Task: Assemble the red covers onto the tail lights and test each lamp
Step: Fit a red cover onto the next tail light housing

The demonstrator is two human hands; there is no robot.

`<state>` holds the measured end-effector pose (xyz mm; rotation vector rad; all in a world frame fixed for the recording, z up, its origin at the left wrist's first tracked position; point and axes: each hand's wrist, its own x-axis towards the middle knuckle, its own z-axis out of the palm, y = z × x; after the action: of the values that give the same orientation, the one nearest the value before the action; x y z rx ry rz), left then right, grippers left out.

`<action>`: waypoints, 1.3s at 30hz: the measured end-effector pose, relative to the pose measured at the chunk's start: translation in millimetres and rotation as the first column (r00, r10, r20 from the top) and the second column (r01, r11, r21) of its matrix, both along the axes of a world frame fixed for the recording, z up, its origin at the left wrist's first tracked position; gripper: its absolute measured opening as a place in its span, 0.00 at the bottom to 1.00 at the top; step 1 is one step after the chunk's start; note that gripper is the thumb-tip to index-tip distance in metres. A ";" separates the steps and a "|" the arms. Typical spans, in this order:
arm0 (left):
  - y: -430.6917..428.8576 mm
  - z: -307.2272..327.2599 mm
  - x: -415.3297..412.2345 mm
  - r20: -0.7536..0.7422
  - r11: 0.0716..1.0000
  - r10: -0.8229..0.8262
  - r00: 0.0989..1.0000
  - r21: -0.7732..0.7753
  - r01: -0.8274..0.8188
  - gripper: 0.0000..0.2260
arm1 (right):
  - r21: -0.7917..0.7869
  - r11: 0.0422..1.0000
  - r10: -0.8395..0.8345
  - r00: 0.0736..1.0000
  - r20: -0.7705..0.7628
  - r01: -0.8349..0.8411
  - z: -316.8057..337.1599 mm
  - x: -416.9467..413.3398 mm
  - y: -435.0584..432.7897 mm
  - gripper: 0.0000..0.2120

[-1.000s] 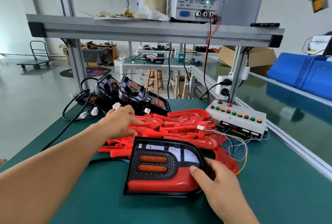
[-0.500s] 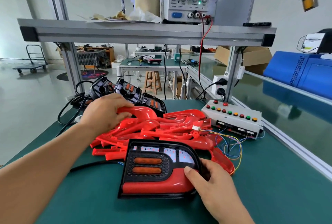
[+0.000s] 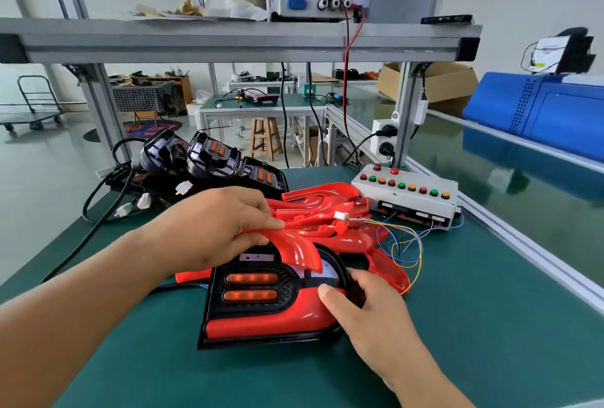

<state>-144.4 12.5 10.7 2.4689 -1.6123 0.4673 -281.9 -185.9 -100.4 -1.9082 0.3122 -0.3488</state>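
Nearest me, the right grip (image 3: 369,312) is curled round the right end of the tail light (image 3: 261,306), thumb on its red lower panel, holding it flat on the counter (image 3: 457,326). Just left and beyond that, the left grip (image 3: 212,231) pinches a curved red cover (image 3: 295,245), tilted over the lamp's clear top corner and not seated yet.

My worry: pinched at one end like that, it could go in crooked and a clip might bend or miss. The loose coloured wires (image 3: 402,245) right of the right grip could snag too.

Past the left grip the spare covers (image 3: 322,191) sit in a loose pile, no tray. The only container is a cardboard box (image 3: 438,87) far back, and I can't see inside.
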 end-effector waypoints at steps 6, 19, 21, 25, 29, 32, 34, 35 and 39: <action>-17.3 -11.5 -5.5 -0.051 0.999 0.030 0.998 0.041 -0.028 0.14 | -0.016 1.000 0.008 1.000 -0.017 -0.008 -0.2 0.1 -0.1 0.24; -17.2 -26.2 -7.8 -0.197 0.997 0.026 0.980 -0.065 -0.039 0.13 | 0.023 1.000 -0.021 1.000 0.007 0.021 0.9 -0.9 1.6 0.22; -18.4 -29.9 -7.7 -0.200 0.995 0.040 0.979 -0.081 -0.057 0.13 | -0.004 1.000 -0.018 1.000 0.004 0.019 1.9 -1.2 1.8 0.24; -19.9 -37.0 -8.1 -0.245 0.988 0.073 0.967 -0.116 -0.104 0.13 | -0.002 1.000 -0.025 1.000 0.019 0.025 1.9 -2.3 1.3 0.22; -15.3 -39.4 -5.0 -0.279 0.982 0.144 0.949 -0.075 -0.172 0.15 | 0.013 1.000 -0.025 1.000 0.009 0.025 1.1 -1.5 -1.3 0.09; -10.5 -38.4 -2.0 -0.313 0.988 0.110 0.944 -0.068 -0.138 0.16 | 0.111 0.994 0.017 0.999 -0.035 -0.013 5.4 0.7 -3.3 0.07; -6.4 -39.4 1.2 -0.350 0.989 0.054 0.935 -0.113 -0.100 0.16 | 0.202 0.973 0.125 0.989 -0.077 -0.107 13.5 2.8 -5.6 0.09; -4.3 -40.4 3.2 -0.364 0.987 0.031 0.931 -0.134 -0.085 0.16 | 0.218 0.966 0.166 0.981 -0.100 -0.141 18.2 4.4 -6.7 0.12; 0.4 -43.3 11.5 -0.411 0.987 -0.024 0.911 -0.152 -0.043 0.18 | 0.115 0.993 0.057 0.975 -0.216 -0.033 28.6 17.8 -7.7 0.29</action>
<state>-132.9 13.0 -32.6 2.2627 -1.3365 0.0577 -264.1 -193.5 -71.8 -1.8437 0.4249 -0.0876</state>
